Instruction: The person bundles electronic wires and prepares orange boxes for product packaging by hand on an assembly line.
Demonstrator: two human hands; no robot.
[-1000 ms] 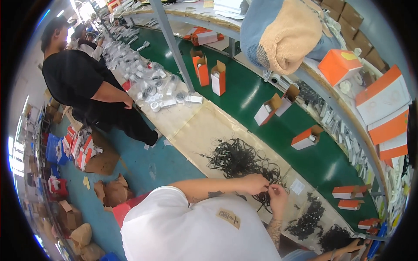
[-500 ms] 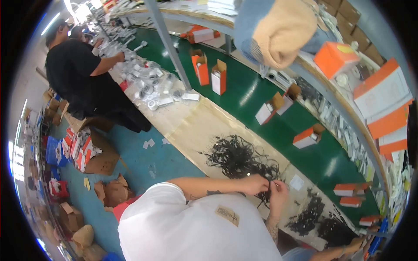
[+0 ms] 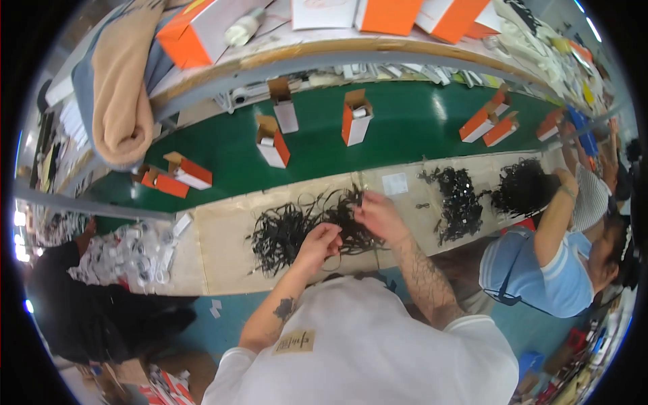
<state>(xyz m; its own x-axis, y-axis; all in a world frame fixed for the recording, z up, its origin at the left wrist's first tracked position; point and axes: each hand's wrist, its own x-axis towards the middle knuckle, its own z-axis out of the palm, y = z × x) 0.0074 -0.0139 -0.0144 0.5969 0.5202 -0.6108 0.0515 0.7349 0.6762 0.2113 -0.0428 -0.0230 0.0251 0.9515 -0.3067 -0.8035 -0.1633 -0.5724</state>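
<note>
A long, smooth green surface [image 3: 418, 115] runs along the far edge of a long work table covered in beige sheeting [image 3: 229, 223]. By the table's near edge, toward its right end, is a co-worker in a light-blue top [image 3: 530, 270]. A loose tangle of thin black cords [image 3: 277, 236] spreads across the table's middle, close to the near edge. At the left end lies a heap of white parts in clear plastic [image 3: 138, 253]; toward the right end lie two smaller black heaps, one looser [image 3: 459, 202] and one denser [image 3: 520, 189]. Several open orange-and-white cardboard boxes [image 3: 356, 118] stand or lie on the green surface. Above the tangle, the left hand [image 3: 320, 246] has its fingers curled, and the right hand [image 3: 378, 216] bends its fingers toward the thumb; whether either pinches a cord I cannot tell. A small white sheet of paper [image 3: 395, 183] lies by the far edge, near the right hand.
</note>
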